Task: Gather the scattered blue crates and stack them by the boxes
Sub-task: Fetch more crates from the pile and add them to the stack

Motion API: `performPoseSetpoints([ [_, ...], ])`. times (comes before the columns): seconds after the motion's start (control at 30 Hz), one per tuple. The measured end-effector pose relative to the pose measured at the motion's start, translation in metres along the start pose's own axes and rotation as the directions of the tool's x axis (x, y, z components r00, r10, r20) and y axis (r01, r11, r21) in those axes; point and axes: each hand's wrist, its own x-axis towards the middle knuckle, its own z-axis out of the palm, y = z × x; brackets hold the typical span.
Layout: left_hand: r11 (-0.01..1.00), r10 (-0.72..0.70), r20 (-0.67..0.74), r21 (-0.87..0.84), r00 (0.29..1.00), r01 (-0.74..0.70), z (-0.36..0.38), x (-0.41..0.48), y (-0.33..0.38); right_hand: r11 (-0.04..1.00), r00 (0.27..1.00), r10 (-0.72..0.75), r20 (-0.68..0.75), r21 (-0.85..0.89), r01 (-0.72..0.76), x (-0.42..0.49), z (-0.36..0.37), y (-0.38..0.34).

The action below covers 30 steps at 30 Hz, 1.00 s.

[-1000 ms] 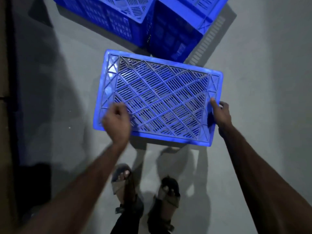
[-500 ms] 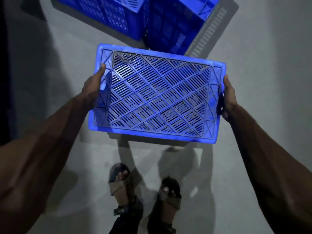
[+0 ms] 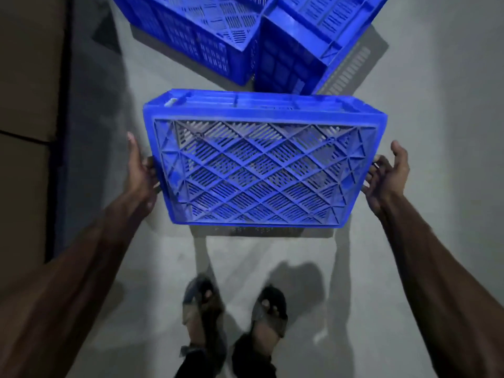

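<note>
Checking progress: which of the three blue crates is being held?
The nearest crate, lattice base toward the camera, held between left hand and right hand; the far-left crate and far-right crate sit beyond.

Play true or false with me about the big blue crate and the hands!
1. The left hand and the right hand grip the held crate at opposite ends. True.
2. The held crate is green. False: it is blue.
3. Other blue crates stand on the floor beyond it. True.
4. The person is barefoot. False: both feet wear sandals.
5. The held crate's criss-cross bottom faces the camera. True.
</note>
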Motion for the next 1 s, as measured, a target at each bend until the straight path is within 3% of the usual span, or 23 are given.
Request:
performPoseSetpoints([
  [0.23, 0.980, 0.039, -0.072, -0.191, 0.997, -0.052, -0.028, -0.008, -0.046, 0.988, 1.000, -0.002, -0.001, 0.151, 0.002, -0.019, -0.031, 0.037],
  [0.53, 0.955, 0.119, 0.005, -0.274, 0.993, -0.113, -0.060, -0.019, -0.130, 0.973, 0.999, -0.027, 0.042, 0.230, 0.017, -0.036, -0.058, 0.119],
  [0.6, 0.952, 0.111, -0.001, -0.287, 0.994, -0.107, -0.059, -0.028, -0.128, 0.965, 0.998, -0.040, 0.054, 0.260, 0.025, -0.037, -0.057, 0.118],
  [0.83, 0.956, -0.025, -0.053, -0.293, 0.998, 0.008, -0.058, -0.057, -0.084, 0.993, 0.994, 0.055, 0.093, 0.103, -0.065, -0.049, -0.062, 0.079],
  [0.93, 0.939, 0.009, -0.164, -0.338, 0.986, -0.065, -0.062, -0.063, -0.057, 0.992, 0.999, 0.029, -0.044, 0.121, -0.023, -0.054, -0.056, 0.047],
  [1.0, 0.962, 0.076, -0.181, -0.244, 0.981, -0.120, -0.058, -0.060, -0.035, 0.999, 0.996, -0.044, -0.078, 0.010, 0.045, -0.053, -0.049, 0.023],
])
